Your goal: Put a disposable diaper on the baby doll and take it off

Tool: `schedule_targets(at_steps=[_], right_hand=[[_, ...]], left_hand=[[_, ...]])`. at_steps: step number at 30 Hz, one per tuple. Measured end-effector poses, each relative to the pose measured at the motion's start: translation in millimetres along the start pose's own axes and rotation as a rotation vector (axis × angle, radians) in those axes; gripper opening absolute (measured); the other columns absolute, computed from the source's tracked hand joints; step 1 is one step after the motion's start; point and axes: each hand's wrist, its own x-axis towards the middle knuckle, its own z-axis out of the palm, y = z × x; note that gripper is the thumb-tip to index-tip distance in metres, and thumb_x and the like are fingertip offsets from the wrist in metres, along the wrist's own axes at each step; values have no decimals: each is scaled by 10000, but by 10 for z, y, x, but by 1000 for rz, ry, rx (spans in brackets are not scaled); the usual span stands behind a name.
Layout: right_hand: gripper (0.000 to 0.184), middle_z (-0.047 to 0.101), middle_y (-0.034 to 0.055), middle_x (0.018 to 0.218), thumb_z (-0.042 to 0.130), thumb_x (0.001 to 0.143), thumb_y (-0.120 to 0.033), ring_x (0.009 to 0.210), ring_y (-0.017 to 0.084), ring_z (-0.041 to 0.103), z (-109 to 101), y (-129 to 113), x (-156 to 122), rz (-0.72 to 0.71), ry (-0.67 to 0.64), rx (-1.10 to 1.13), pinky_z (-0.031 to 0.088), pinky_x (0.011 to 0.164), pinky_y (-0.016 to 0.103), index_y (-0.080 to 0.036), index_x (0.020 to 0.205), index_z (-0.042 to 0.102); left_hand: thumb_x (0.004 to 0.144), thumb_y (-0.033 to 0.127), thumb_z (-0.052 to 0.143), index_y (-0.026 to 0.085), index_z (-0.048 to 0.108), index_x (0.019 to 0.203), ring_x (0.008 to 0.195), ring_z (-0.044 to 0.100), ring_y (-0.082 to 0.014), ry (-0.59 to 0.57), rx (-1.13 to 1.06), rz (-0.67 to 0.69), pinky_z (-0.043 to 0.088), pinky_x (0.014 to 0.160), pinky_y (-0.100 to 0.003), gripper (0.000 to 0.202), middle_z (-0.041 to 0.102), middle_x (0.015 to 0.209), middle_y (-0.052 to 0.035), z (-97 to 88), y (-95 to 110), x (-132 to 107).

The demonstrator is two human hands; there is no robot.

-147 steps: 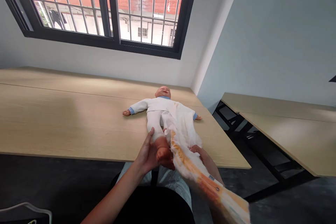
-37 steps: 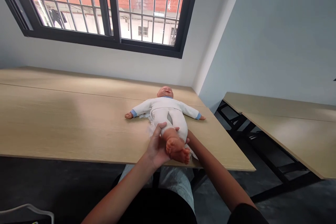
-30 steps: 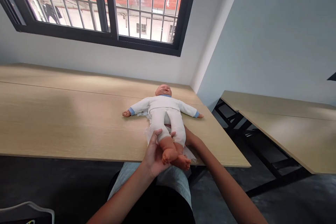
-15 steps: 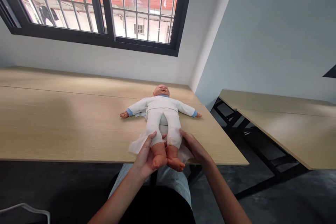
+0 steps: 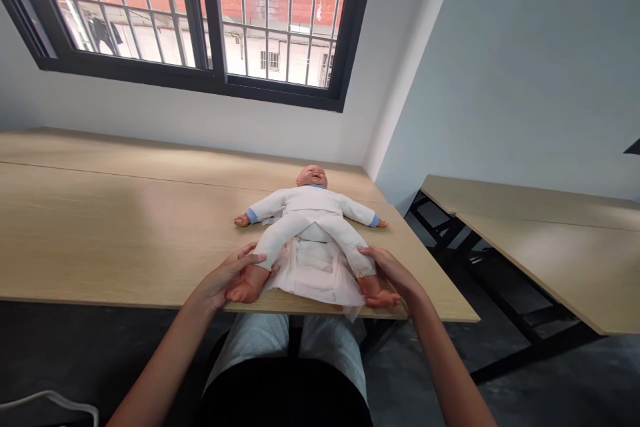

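A baby doll (image 5: 311, 213) in white clothes with blue cuffs lies on its back on the wooden table (image 5: 125, 227), head towards the window. Its legs are spread wide apart. A white diaper (image 5: 320, 273) lies flat under its hips and between its legs. My left hand (image 5: 227, 277) is curled round the doll's left-side ankle and foot near the table's front edge. My right hand (image 5: 393, 270) grips the other leg just above the foot.
A barred window (image 5: 200, 13) fills the wall behind the table. A second wooden table (image 5: 540, 227) stands to the right, across a gap with black frame legs. My lap sits below the table's front edge.
The diaper went from draped over the doll to lying under its hips. My hands held the legs raised and together; they have since lowered and spread them apart.
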Motion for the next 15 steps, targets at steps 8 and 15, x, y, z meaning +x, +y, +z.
schedule_targets(at_steps=[8,15], right_hand=[[487,595,97,1305,608,880,-551,1243,302,503,663,-304,-621,-740,314,-860,311,1112,509,-213,1229,584],[218,693,61,1012,482,916,-62,994,219,600,1177,-295,-573,-1072,385,-1078,317,1084,436,-152,1063,614]], left_hand=[[641,202,825,214,510,1317,1032,691,-222,-52,68,61,539,929,-296,746,692,1189,-67,49,-44,-18],[673,261,743,244,502,1404,1298,517,-259,8,254,228,437,1047,-307,770,569,1402,-65,137,-72,-26]])
